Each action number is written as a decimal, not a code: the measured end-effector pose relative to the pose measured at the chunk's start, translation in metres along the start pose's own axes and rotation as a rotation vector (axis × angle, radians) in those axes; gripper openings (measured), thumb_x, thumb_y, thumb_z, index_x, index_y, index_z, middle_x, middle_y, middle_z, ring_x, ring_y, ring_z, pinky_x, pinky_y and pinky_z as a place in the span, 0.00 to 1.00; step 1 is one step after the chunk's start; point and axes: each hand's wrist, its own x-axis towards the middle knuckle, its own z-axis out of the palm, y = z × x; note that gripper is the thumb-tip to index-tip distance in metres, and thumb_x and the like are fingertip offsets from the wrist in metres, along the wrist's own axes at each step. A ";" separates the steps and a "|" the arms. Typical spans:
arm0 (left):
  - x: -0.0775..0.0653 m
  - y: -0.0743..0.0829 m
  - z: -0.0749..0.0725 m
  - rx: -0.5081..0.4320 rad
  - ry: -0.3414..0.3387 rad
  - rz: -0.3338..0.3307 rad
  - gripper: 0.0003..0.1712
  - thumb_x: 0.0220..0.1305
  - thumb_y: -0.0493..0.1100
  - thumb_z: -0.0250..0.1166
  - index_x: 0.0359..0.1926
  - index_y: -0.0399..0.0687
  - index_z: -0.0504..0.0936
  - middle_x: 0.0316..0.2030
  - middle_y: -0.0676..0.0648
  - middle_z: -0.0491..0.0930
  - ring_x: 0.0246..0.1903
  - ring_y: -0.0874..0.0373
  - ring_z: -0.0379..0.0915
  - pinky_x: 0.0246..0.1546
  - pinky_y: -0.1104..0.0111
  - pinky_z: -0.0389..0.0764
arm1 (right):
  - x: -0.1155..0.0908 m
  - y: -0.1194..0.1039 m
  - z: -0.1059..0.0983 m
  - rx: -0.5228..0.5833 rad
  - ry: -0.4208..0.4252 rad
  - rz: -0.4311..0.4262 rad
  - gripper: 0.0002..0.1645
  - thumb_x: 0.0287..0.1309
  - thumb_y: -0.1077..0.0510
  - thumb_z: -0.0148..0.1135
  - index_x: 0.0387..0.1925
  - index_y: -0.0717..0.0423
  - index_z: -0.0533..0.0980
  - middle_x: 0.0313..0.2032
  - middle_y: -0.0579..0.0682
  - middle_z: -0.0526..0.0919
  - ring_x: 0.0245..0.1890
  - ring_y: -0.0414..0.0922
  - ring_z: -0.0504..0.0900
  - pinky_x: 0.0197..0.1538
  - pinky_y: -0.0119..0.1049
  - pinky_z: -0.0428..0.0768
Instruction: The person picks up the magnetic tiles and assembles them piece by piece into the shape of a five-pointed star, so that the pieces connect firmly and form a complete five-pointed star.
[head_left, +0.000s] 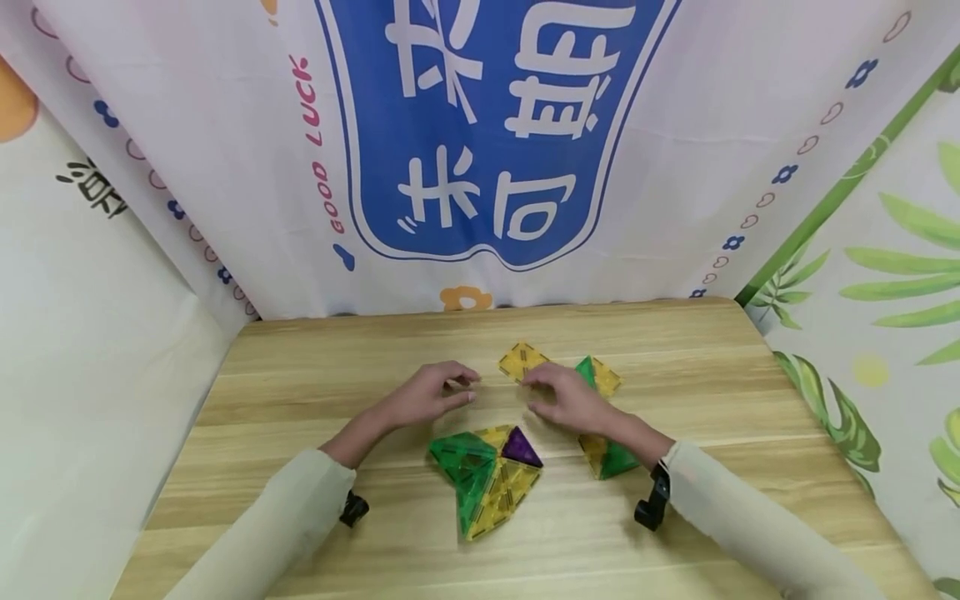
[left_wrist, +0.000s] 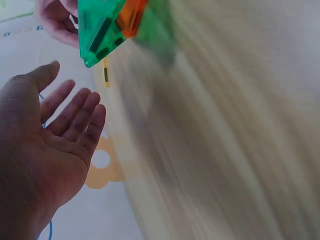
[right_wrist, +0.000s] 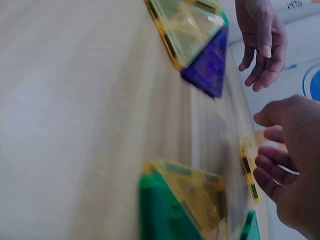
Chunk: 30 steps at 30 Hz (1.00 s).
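Observation:
My left hand is above the table behind a built shape of see-through magnetic tiles. Its fingers are relaxed, and nothing lies in its palm in the left wrist view. The shape joins green tiles, yellow tiles and a purple triangular tile. To its right, my right hand has loosely bent fingers with nothing between them. Its fingertips overlap the near edge of a flat yellow tile piece in the head view. In the right wrist view this hand faces the left one across a gap.
Beyond the right hand lies a yellow triangular tile beside a green one. More green and yellow tiles sit partly under the right forearm. The wooden table ends at a printed cloth behind.

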 end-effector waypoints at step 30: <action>0.068 0.006 0.019 -0.263 -0.026 -0.287 0.30 0.81 0.38 0.56 0.78 0.33 0.64 0.74 0.35 0.69 0.73 0.42 0.67 0.73 0.52 0.71 | 0.035 0.024 -0.001 -0.049 0.122 0.274 0.38 0.54 0.52 0.83 0.61 0.69 0.81 0.56 0.64 0.85 0.58 0.60 0.82 0.61 0.56 0.81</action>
